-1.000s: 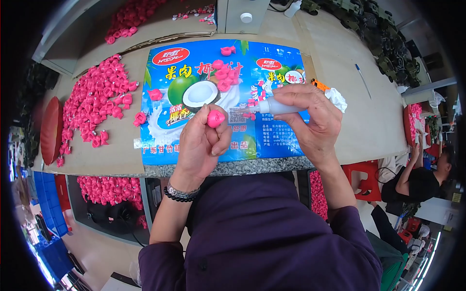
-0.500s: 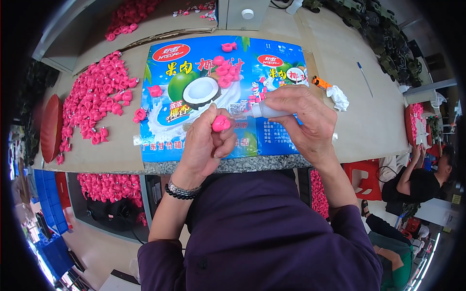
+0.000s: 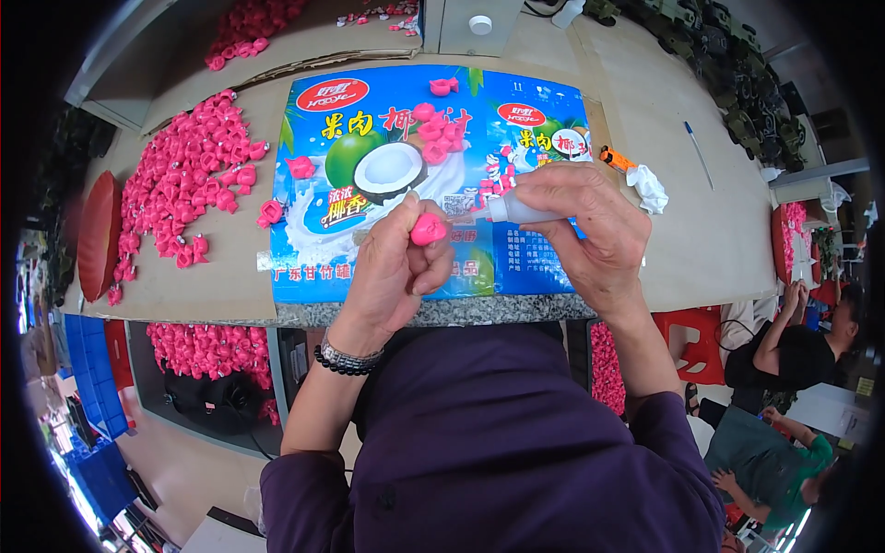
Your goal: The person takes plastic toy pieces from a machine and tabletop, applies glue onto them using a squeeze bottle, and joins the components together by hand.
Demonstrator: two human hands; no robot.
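Observation:
My left hand (image 3: 395,263) pinches a small rounded pink plastic part (image 3: 428,229) between thumb and fingers, above a blue printed cardboard sheet (image 3: 318,286). In my right hand (image 3: 590,226) is a whitish squeeze bottle (image 3: 521,210) with a thin nozzle, held sideways. Its nozzle points left at the pink part; whether the tip touches it I cannot tell. Beyond my hands, a little cluster of pink parts (image 3: 442,138) lies on the sheet, and tiny pink and white pieces (image 3: 498,170) sit beside the bottle.
A large heap of pink parts (image 3: 180,175) covers the table's left, beside a red tray (image 3: 99,235). To the right lie an orange-and-black item (image 3: 616,158), crumpled white tissue (image 3: 649,188) and a pen (image 3: 698,152). Dark green toy vehicles (image 3: 728,83) line the far right. Other people sit at right.
Both hands keep their grip on the pink part and the bottle. The whole view has shifted slightly. At lower right, a co-worker in green has come further into view.

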